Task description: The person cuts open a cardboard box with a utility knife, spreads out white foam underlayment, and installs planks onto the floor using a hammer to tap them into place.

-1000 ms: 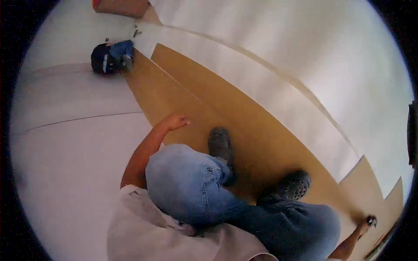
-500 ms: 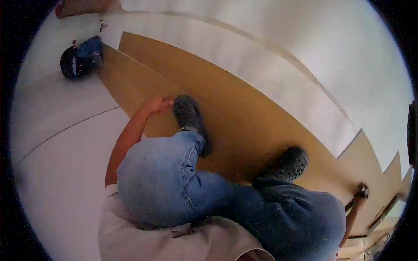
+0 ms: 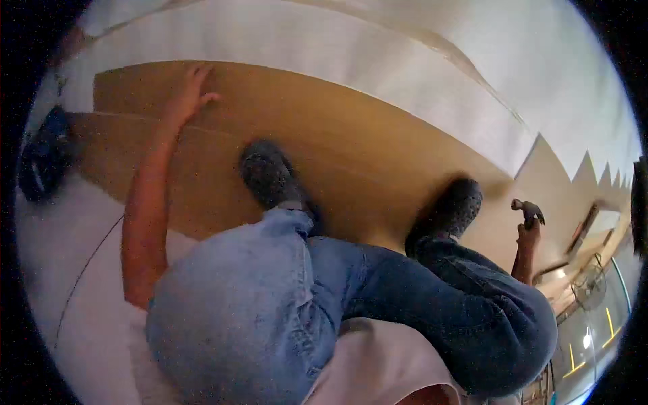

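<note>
My left hand rests near the far edge of a brown floor plank, its fingers stretched out and spread, holding nothing. Off to the right, my right hand grips a claw hammer close under its head, which is raised above the boards. The handle is mostly hidden by the hand and arm. Another brown board lies alongside on the near side, with a thin seam between the two.
White sheeting borders the planks' far side. My dark perforated shoes stand on the boards. A dark blue bundle lies at the left. Stepped board ends and a long dark-edged piece are at the right.
My left hand has moved from beside my left shoe outward to the far plank edge. My right hand has lifted the hammer off the boards. The view has shifted too.
</note>
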`<action>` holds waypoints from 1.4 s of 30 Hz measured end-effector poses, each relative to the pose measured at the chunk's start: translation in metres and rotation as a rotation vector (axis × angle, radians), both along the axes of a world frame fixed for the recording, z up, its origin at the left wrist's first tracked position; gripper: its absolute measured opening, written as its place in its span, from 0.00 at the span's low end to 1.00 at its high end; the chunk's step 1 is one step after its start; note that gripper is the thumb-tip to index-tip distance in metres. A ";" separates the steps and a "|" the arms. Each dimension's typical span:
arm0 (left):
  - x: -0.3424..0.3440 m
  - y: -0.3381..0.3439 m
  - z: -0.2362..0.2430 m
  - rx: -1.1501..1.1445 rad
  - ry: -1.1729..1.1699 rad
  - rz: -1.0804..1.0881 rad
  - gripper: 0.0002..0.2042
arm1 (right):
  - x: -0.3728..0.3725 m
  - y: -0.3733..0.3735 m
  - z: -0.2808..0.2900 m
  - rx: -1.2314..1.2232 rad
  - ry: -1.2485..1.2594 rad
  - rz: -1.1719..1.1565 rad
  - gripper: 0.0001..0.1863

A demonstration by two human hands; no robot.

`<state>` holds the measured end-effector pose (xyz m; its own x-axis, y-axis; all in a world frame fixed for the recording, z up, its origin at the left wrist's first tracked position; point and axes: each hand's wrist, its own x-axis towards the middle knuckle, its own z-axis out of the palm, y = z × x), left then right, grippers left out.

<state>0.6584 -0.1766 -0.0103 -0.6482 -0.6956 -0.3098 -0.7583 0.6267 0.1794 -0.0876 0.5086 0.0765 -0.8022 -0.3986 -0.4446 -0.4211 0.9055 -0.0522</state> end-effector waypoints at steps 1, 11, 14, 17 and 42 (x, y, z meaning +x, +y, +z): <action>-0.014 -0.005 0.003 0.032 0.036 -0.017 0.34 | 0.022 -0.026 0.018 0.007 0.023 0.131 0.22; -0.014 -0.042 0.016 -0.088 0.109 -0.209 0.36 | 0.166 -0.263 0.150 0.147 -0.166 0.731 0.12; -0.026 -0.047 0.029 -0.108 0.049 -0.249 0.35 | 0.196 -0.308 0.163 0.204 -0.203 0.855 0.10; -0.030 -0.070 0.023 0.032 0.002 -0.285 0.34 | 0.215 -0.338 0.168 0.236 -0.207 0.921 0.11; 0.033 -0.124 -0.048 0.536 0.347 -0.115 0.34 | 0.241 -0.376 0.061 0.022 -0.213 0.770 0.13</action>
<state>0.6910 -0.3010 -0.0578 -0.8340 -0.4231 -0.3542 -0.5337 0.4558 0.7123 0.1536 0.1325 0.1370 -0.2021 -0.7956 -0.5712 -0.9115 0.3661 -0.1874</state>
